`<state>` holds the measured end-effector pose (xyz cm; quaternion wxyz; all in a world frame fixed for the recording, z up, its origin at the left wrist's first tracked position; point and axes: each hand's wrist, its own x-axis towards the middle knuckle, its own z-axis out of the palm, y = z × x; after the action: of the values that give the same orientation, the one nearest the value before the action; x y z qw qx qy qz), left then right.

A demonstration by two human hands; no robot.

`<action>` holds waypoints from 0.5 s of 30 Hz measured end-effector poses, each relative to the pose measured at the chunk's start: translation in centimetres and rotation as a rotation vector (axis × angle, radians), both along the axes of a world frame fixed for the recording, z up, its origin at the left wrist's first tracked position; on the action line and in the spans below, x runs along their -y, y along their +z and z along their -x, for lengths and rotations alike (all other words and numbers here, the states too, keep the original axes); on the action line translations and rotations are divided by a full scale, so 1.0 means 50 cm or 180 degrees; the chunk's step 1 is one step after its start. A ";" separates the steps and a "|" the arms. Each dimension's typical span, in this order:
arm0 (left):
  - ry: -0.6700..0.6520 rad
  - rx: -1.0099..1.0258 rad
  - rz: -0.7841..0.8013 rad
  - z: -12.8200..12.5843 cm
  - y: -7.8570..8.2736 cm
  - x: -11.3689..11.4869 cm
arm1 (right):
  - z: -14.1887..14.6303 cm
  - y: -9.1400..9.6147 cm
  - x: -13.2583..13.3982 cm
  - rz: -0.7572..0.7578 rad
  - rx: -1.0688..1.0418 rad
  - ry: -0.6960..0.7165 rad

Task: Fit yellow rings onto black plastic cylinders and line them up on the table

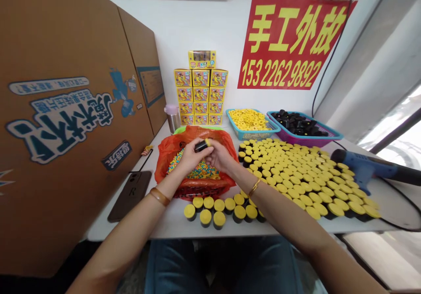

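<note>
Between my two hands is a small black cup with a yellow lid (201, 146), lying on its side in the air. My left hand (190, 157) is closed around its black body. At the lid end, my right hand (217, 154) has its fingers curled against the yellow lid. Both hands are above a basket lined with a red plastic bag (166, 171), which holds many small coloured candy-like beads (202, 171). Lidded cups (219, 219) stand upright in loose rows in front of the bag.
Many more lidded cups (289, 171) cover the right side of the table. Behind them are a basket of yellow lids (248, 118) and a basket of black cups (301, 125). A blue power tool (368, 167), a phone (130, 196), a thermos (173, 118), stacked yellow boxes (200, 94) and large cartons (75, 88) surround the space.
</note>
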<state>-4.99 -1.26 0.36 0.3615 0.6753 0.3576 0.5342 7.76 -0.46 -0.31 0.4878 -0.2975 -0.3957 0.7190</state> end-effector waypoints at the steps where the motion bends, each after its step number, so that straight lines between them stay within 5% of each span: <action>1: 0.0094 -0.0072 -0.0086 0.001 -0.003 -0.004 | 0.000 -0.002 0.000 -0.0023 0.0059 0.0015; 6: 0.0251 -0.0559 -0.0281 0.010 -0.021 -0.019 | -0.017 -0.009 -0.010 -0.0503 0.0388 -0.0829; 15: 0.0322 -0.0916 -0.0944 -0.001 0.006 0.026 | -0.061 -0.010 0.003 -0.0575 0.0247 -0.0093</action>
<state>-4.92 -2.54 0.68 0.1760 0.7716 0.3565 0.4965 10.83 -0.63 -0.82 0.5074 -0.2857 -0.4731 0.6611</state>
